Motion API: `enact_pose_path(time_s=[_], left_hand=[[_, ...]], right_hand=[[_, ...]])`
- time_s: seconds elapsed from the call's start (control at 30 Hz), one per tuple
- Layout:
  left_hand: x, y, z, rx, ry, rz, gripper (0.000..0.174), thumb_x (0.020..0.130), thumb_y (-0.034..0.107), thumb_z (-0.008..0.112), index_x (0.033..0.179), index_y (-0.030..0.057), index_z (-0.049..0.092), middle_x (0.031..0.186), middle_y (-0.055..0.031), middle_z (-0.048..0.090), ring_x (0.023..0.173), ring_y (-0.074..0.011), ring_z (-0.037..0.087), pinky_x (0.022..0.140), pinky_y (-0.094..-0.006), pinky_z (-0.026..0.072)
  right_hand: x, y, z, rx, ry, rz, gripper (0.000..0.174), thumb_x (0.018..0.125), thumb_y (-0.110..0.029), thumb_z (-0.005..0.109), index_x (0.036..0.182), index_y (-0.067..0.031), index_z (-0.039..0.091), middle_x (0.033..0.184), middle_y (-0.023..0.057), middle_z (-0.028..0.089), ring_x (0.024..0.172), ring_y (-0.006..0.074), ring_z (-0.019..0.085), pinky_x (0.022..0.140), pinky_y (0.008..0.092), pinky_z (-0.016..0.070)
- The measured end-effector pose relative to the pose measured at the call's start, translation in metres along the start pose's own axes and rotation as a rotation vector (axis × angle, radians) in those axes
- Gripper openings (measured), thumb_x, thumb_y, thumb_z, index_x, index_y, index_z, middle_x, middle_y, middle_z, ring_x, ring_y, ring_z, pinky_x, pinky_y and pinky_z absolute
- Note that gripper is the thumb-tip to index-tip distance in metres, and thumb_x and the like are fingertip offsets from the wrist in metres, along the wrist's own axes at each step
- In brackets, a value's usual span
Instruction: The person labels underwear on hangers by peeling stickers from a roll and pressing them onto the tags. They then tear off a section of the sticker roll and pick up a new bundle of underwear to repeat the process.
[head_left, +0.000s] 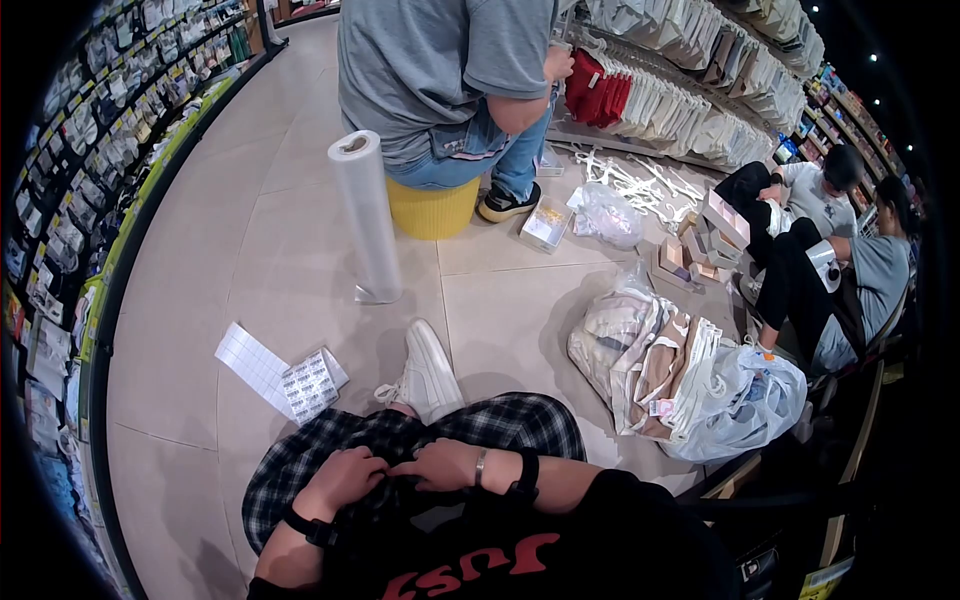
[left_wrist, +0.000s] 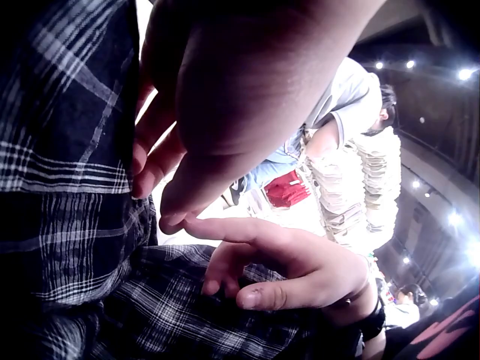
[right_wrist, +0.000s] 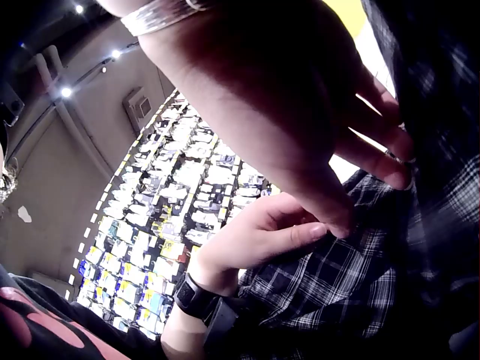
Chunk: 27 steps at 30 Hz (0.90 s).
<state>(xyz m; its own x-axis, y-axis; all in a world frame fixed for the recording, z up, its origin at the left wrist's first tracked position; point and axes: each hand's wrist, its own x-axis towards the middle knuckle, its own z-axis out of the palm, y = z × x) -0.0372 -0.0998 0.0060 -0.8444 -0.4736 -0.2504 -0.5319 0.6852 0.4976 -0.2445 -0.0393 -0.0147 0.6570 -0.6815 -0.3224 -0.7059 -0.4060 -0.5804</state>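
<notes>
Both hands meet over the lap on dark plaid trousers (head_left: 520,425). My left hand (head_left: 345,480) has loosely bent fingers and holds nothing. The right hand (head_left: 445,465) reaches across from the other side, its index finger extended to the left hand's fingertips. In the left wrist view, the right hand (left_wrist: 300,262) shows relaxed fingers with the thumb apart. From the right wrist, the left hand (right_wrist: 259,232) appears beyond the right palm, over the plaid cloth. Nearest on the floor are a white label sheet (head_left: 255,370) and a folded strip of printed labels (head_left: 312,385).
A roll of clear plastic (head_left: 365,220) stands upright ahead. Before me, a person (head_left: 440,80) sits on a yellow stool (head_left: 435,210). Bagged clothes (head_left: 650,360), white hangers (head_left: 640,185) and small boxes (head_left: 700,245) lie right, near two seated people. Shelving (head_left: 100,130) lines the left.
</notes>
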Motion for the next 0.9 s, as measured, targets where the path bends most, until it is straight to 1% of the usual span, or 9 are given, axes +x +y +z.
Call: enact_pose_path(time_s=[0.43,0.73,0.9], left_hand=[[-0.0002,-0.0008,0.0009,0.001,0.014,0.011,0.014,0.079,0.021,0.055,0.089,0.0168,0.065,0.08,-0.0072,0.058,0.078,-0.0273,0.058,0.07,-0.0383,0.0475],[-0.0002,0.001,-0.0018,-0.025,0.007,0.005,0.015,0.08,0.026,0.058,0.09,0.017,0.065,0.08,-0.0075,0.059,0.078,-0.0277,0.058,0.07,-0.0383,0.0474],[0.0001,-0.0001,-0.0004,-0.016,-0.004,0.001,0.014,0.081,0.025,0.056,0.09,0.0173,0.065,0.08,-0.0072,0.058,0.079,-0.0276,0.058,0.07,-0.0383,0.0474]], right_hand=[[-0.0011,-0.0006,-0.0016,-0.004,0.0,-0.002,0.053,0.081,-0.028,0.057,0.131,-0.0254,0.04,0.087,0.0127,0.063,0.085,0.0308,0.06,0.075,0.0405,0.0476],[-0.0007,-0.0004,-0.002,0.001,0.0,0.005,0.05,0.08,-0.028,0.057,0.128,-0.0233,0.042,0.086,0.0124,0.063,0.084,0.0305,0.06,0.073,0.0404,0.0481],[-0.0011,-0.0005,-0.0015,-0.013,0.009,-0.001,0.051,0.08,-0.028,0.057,0.129,-0.0243,0.042,0.086,0.0122,0.063,0.085,0.0306,0.06,0.073,0.0401,0.048]])
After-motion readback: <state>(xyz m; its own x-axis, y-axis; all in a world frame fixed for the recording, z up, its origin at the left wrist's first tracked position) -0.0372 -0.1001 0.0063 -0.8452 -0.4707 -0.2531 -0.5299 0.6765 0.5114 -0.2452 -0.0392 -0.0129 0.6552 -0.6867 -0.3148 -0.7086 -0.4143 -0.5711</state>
